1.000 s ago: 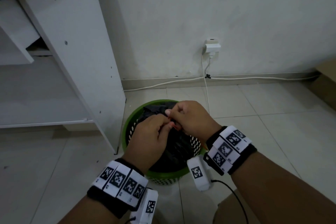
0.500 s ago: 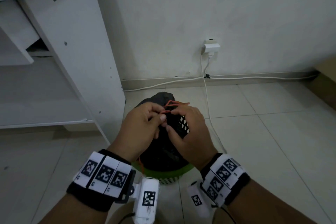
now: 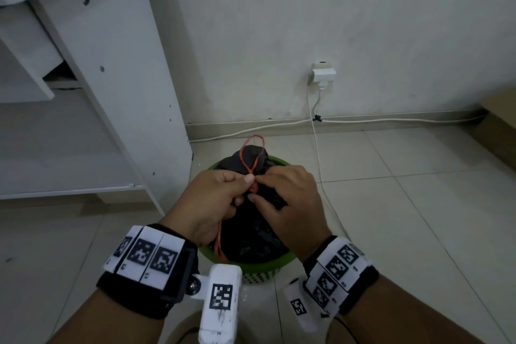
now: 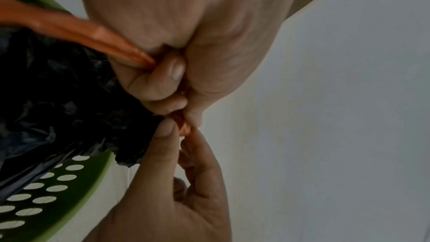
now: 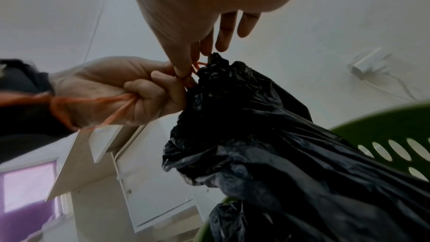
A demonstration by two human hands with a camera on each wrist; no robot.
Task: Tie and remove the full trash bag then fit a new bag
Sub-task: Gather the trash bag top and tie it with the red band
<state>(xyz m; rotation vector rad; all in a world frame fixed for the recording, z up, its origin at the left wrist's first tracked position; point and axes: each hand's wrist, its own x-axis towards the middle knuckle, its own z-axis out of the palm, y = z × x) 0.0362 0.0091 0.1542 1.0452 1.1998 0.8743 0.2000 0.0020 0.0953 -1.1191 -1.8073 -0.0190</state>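
A full black trash bag (image 3: 251,234) stands in a green perforated bin (image 3: 262,267) on the tiled floor. Its neck is gathered, and an orange drawstring (image 3: 252,159) loops up above it. My left hand (image 3: 215,204) is curled round the drawstring, one strand trailing down past the wrist (image 5: 93,101). My right hand (image 3: 290,204) pinches the drawstring at the knot (image 4: 184,128) with thumb and forefinger against the bag's neck (image 5: 216,73); its other fingers are extended. Both hands meet right above the bin.
A white cabinet (image 3: 120,78) stands just left of the bin. On the wall behind is a socket with a white plug (image 3: 322,74), and its cable (image 3: 318,153) runs down along the floor right of the bin. A cardboard box (image 3: 499,123) sits far right.
The hands shifted from the bin's middle to the gathered neck. A tall orange loop now stands above the bag, and the strand is drawn tighter at the knot.
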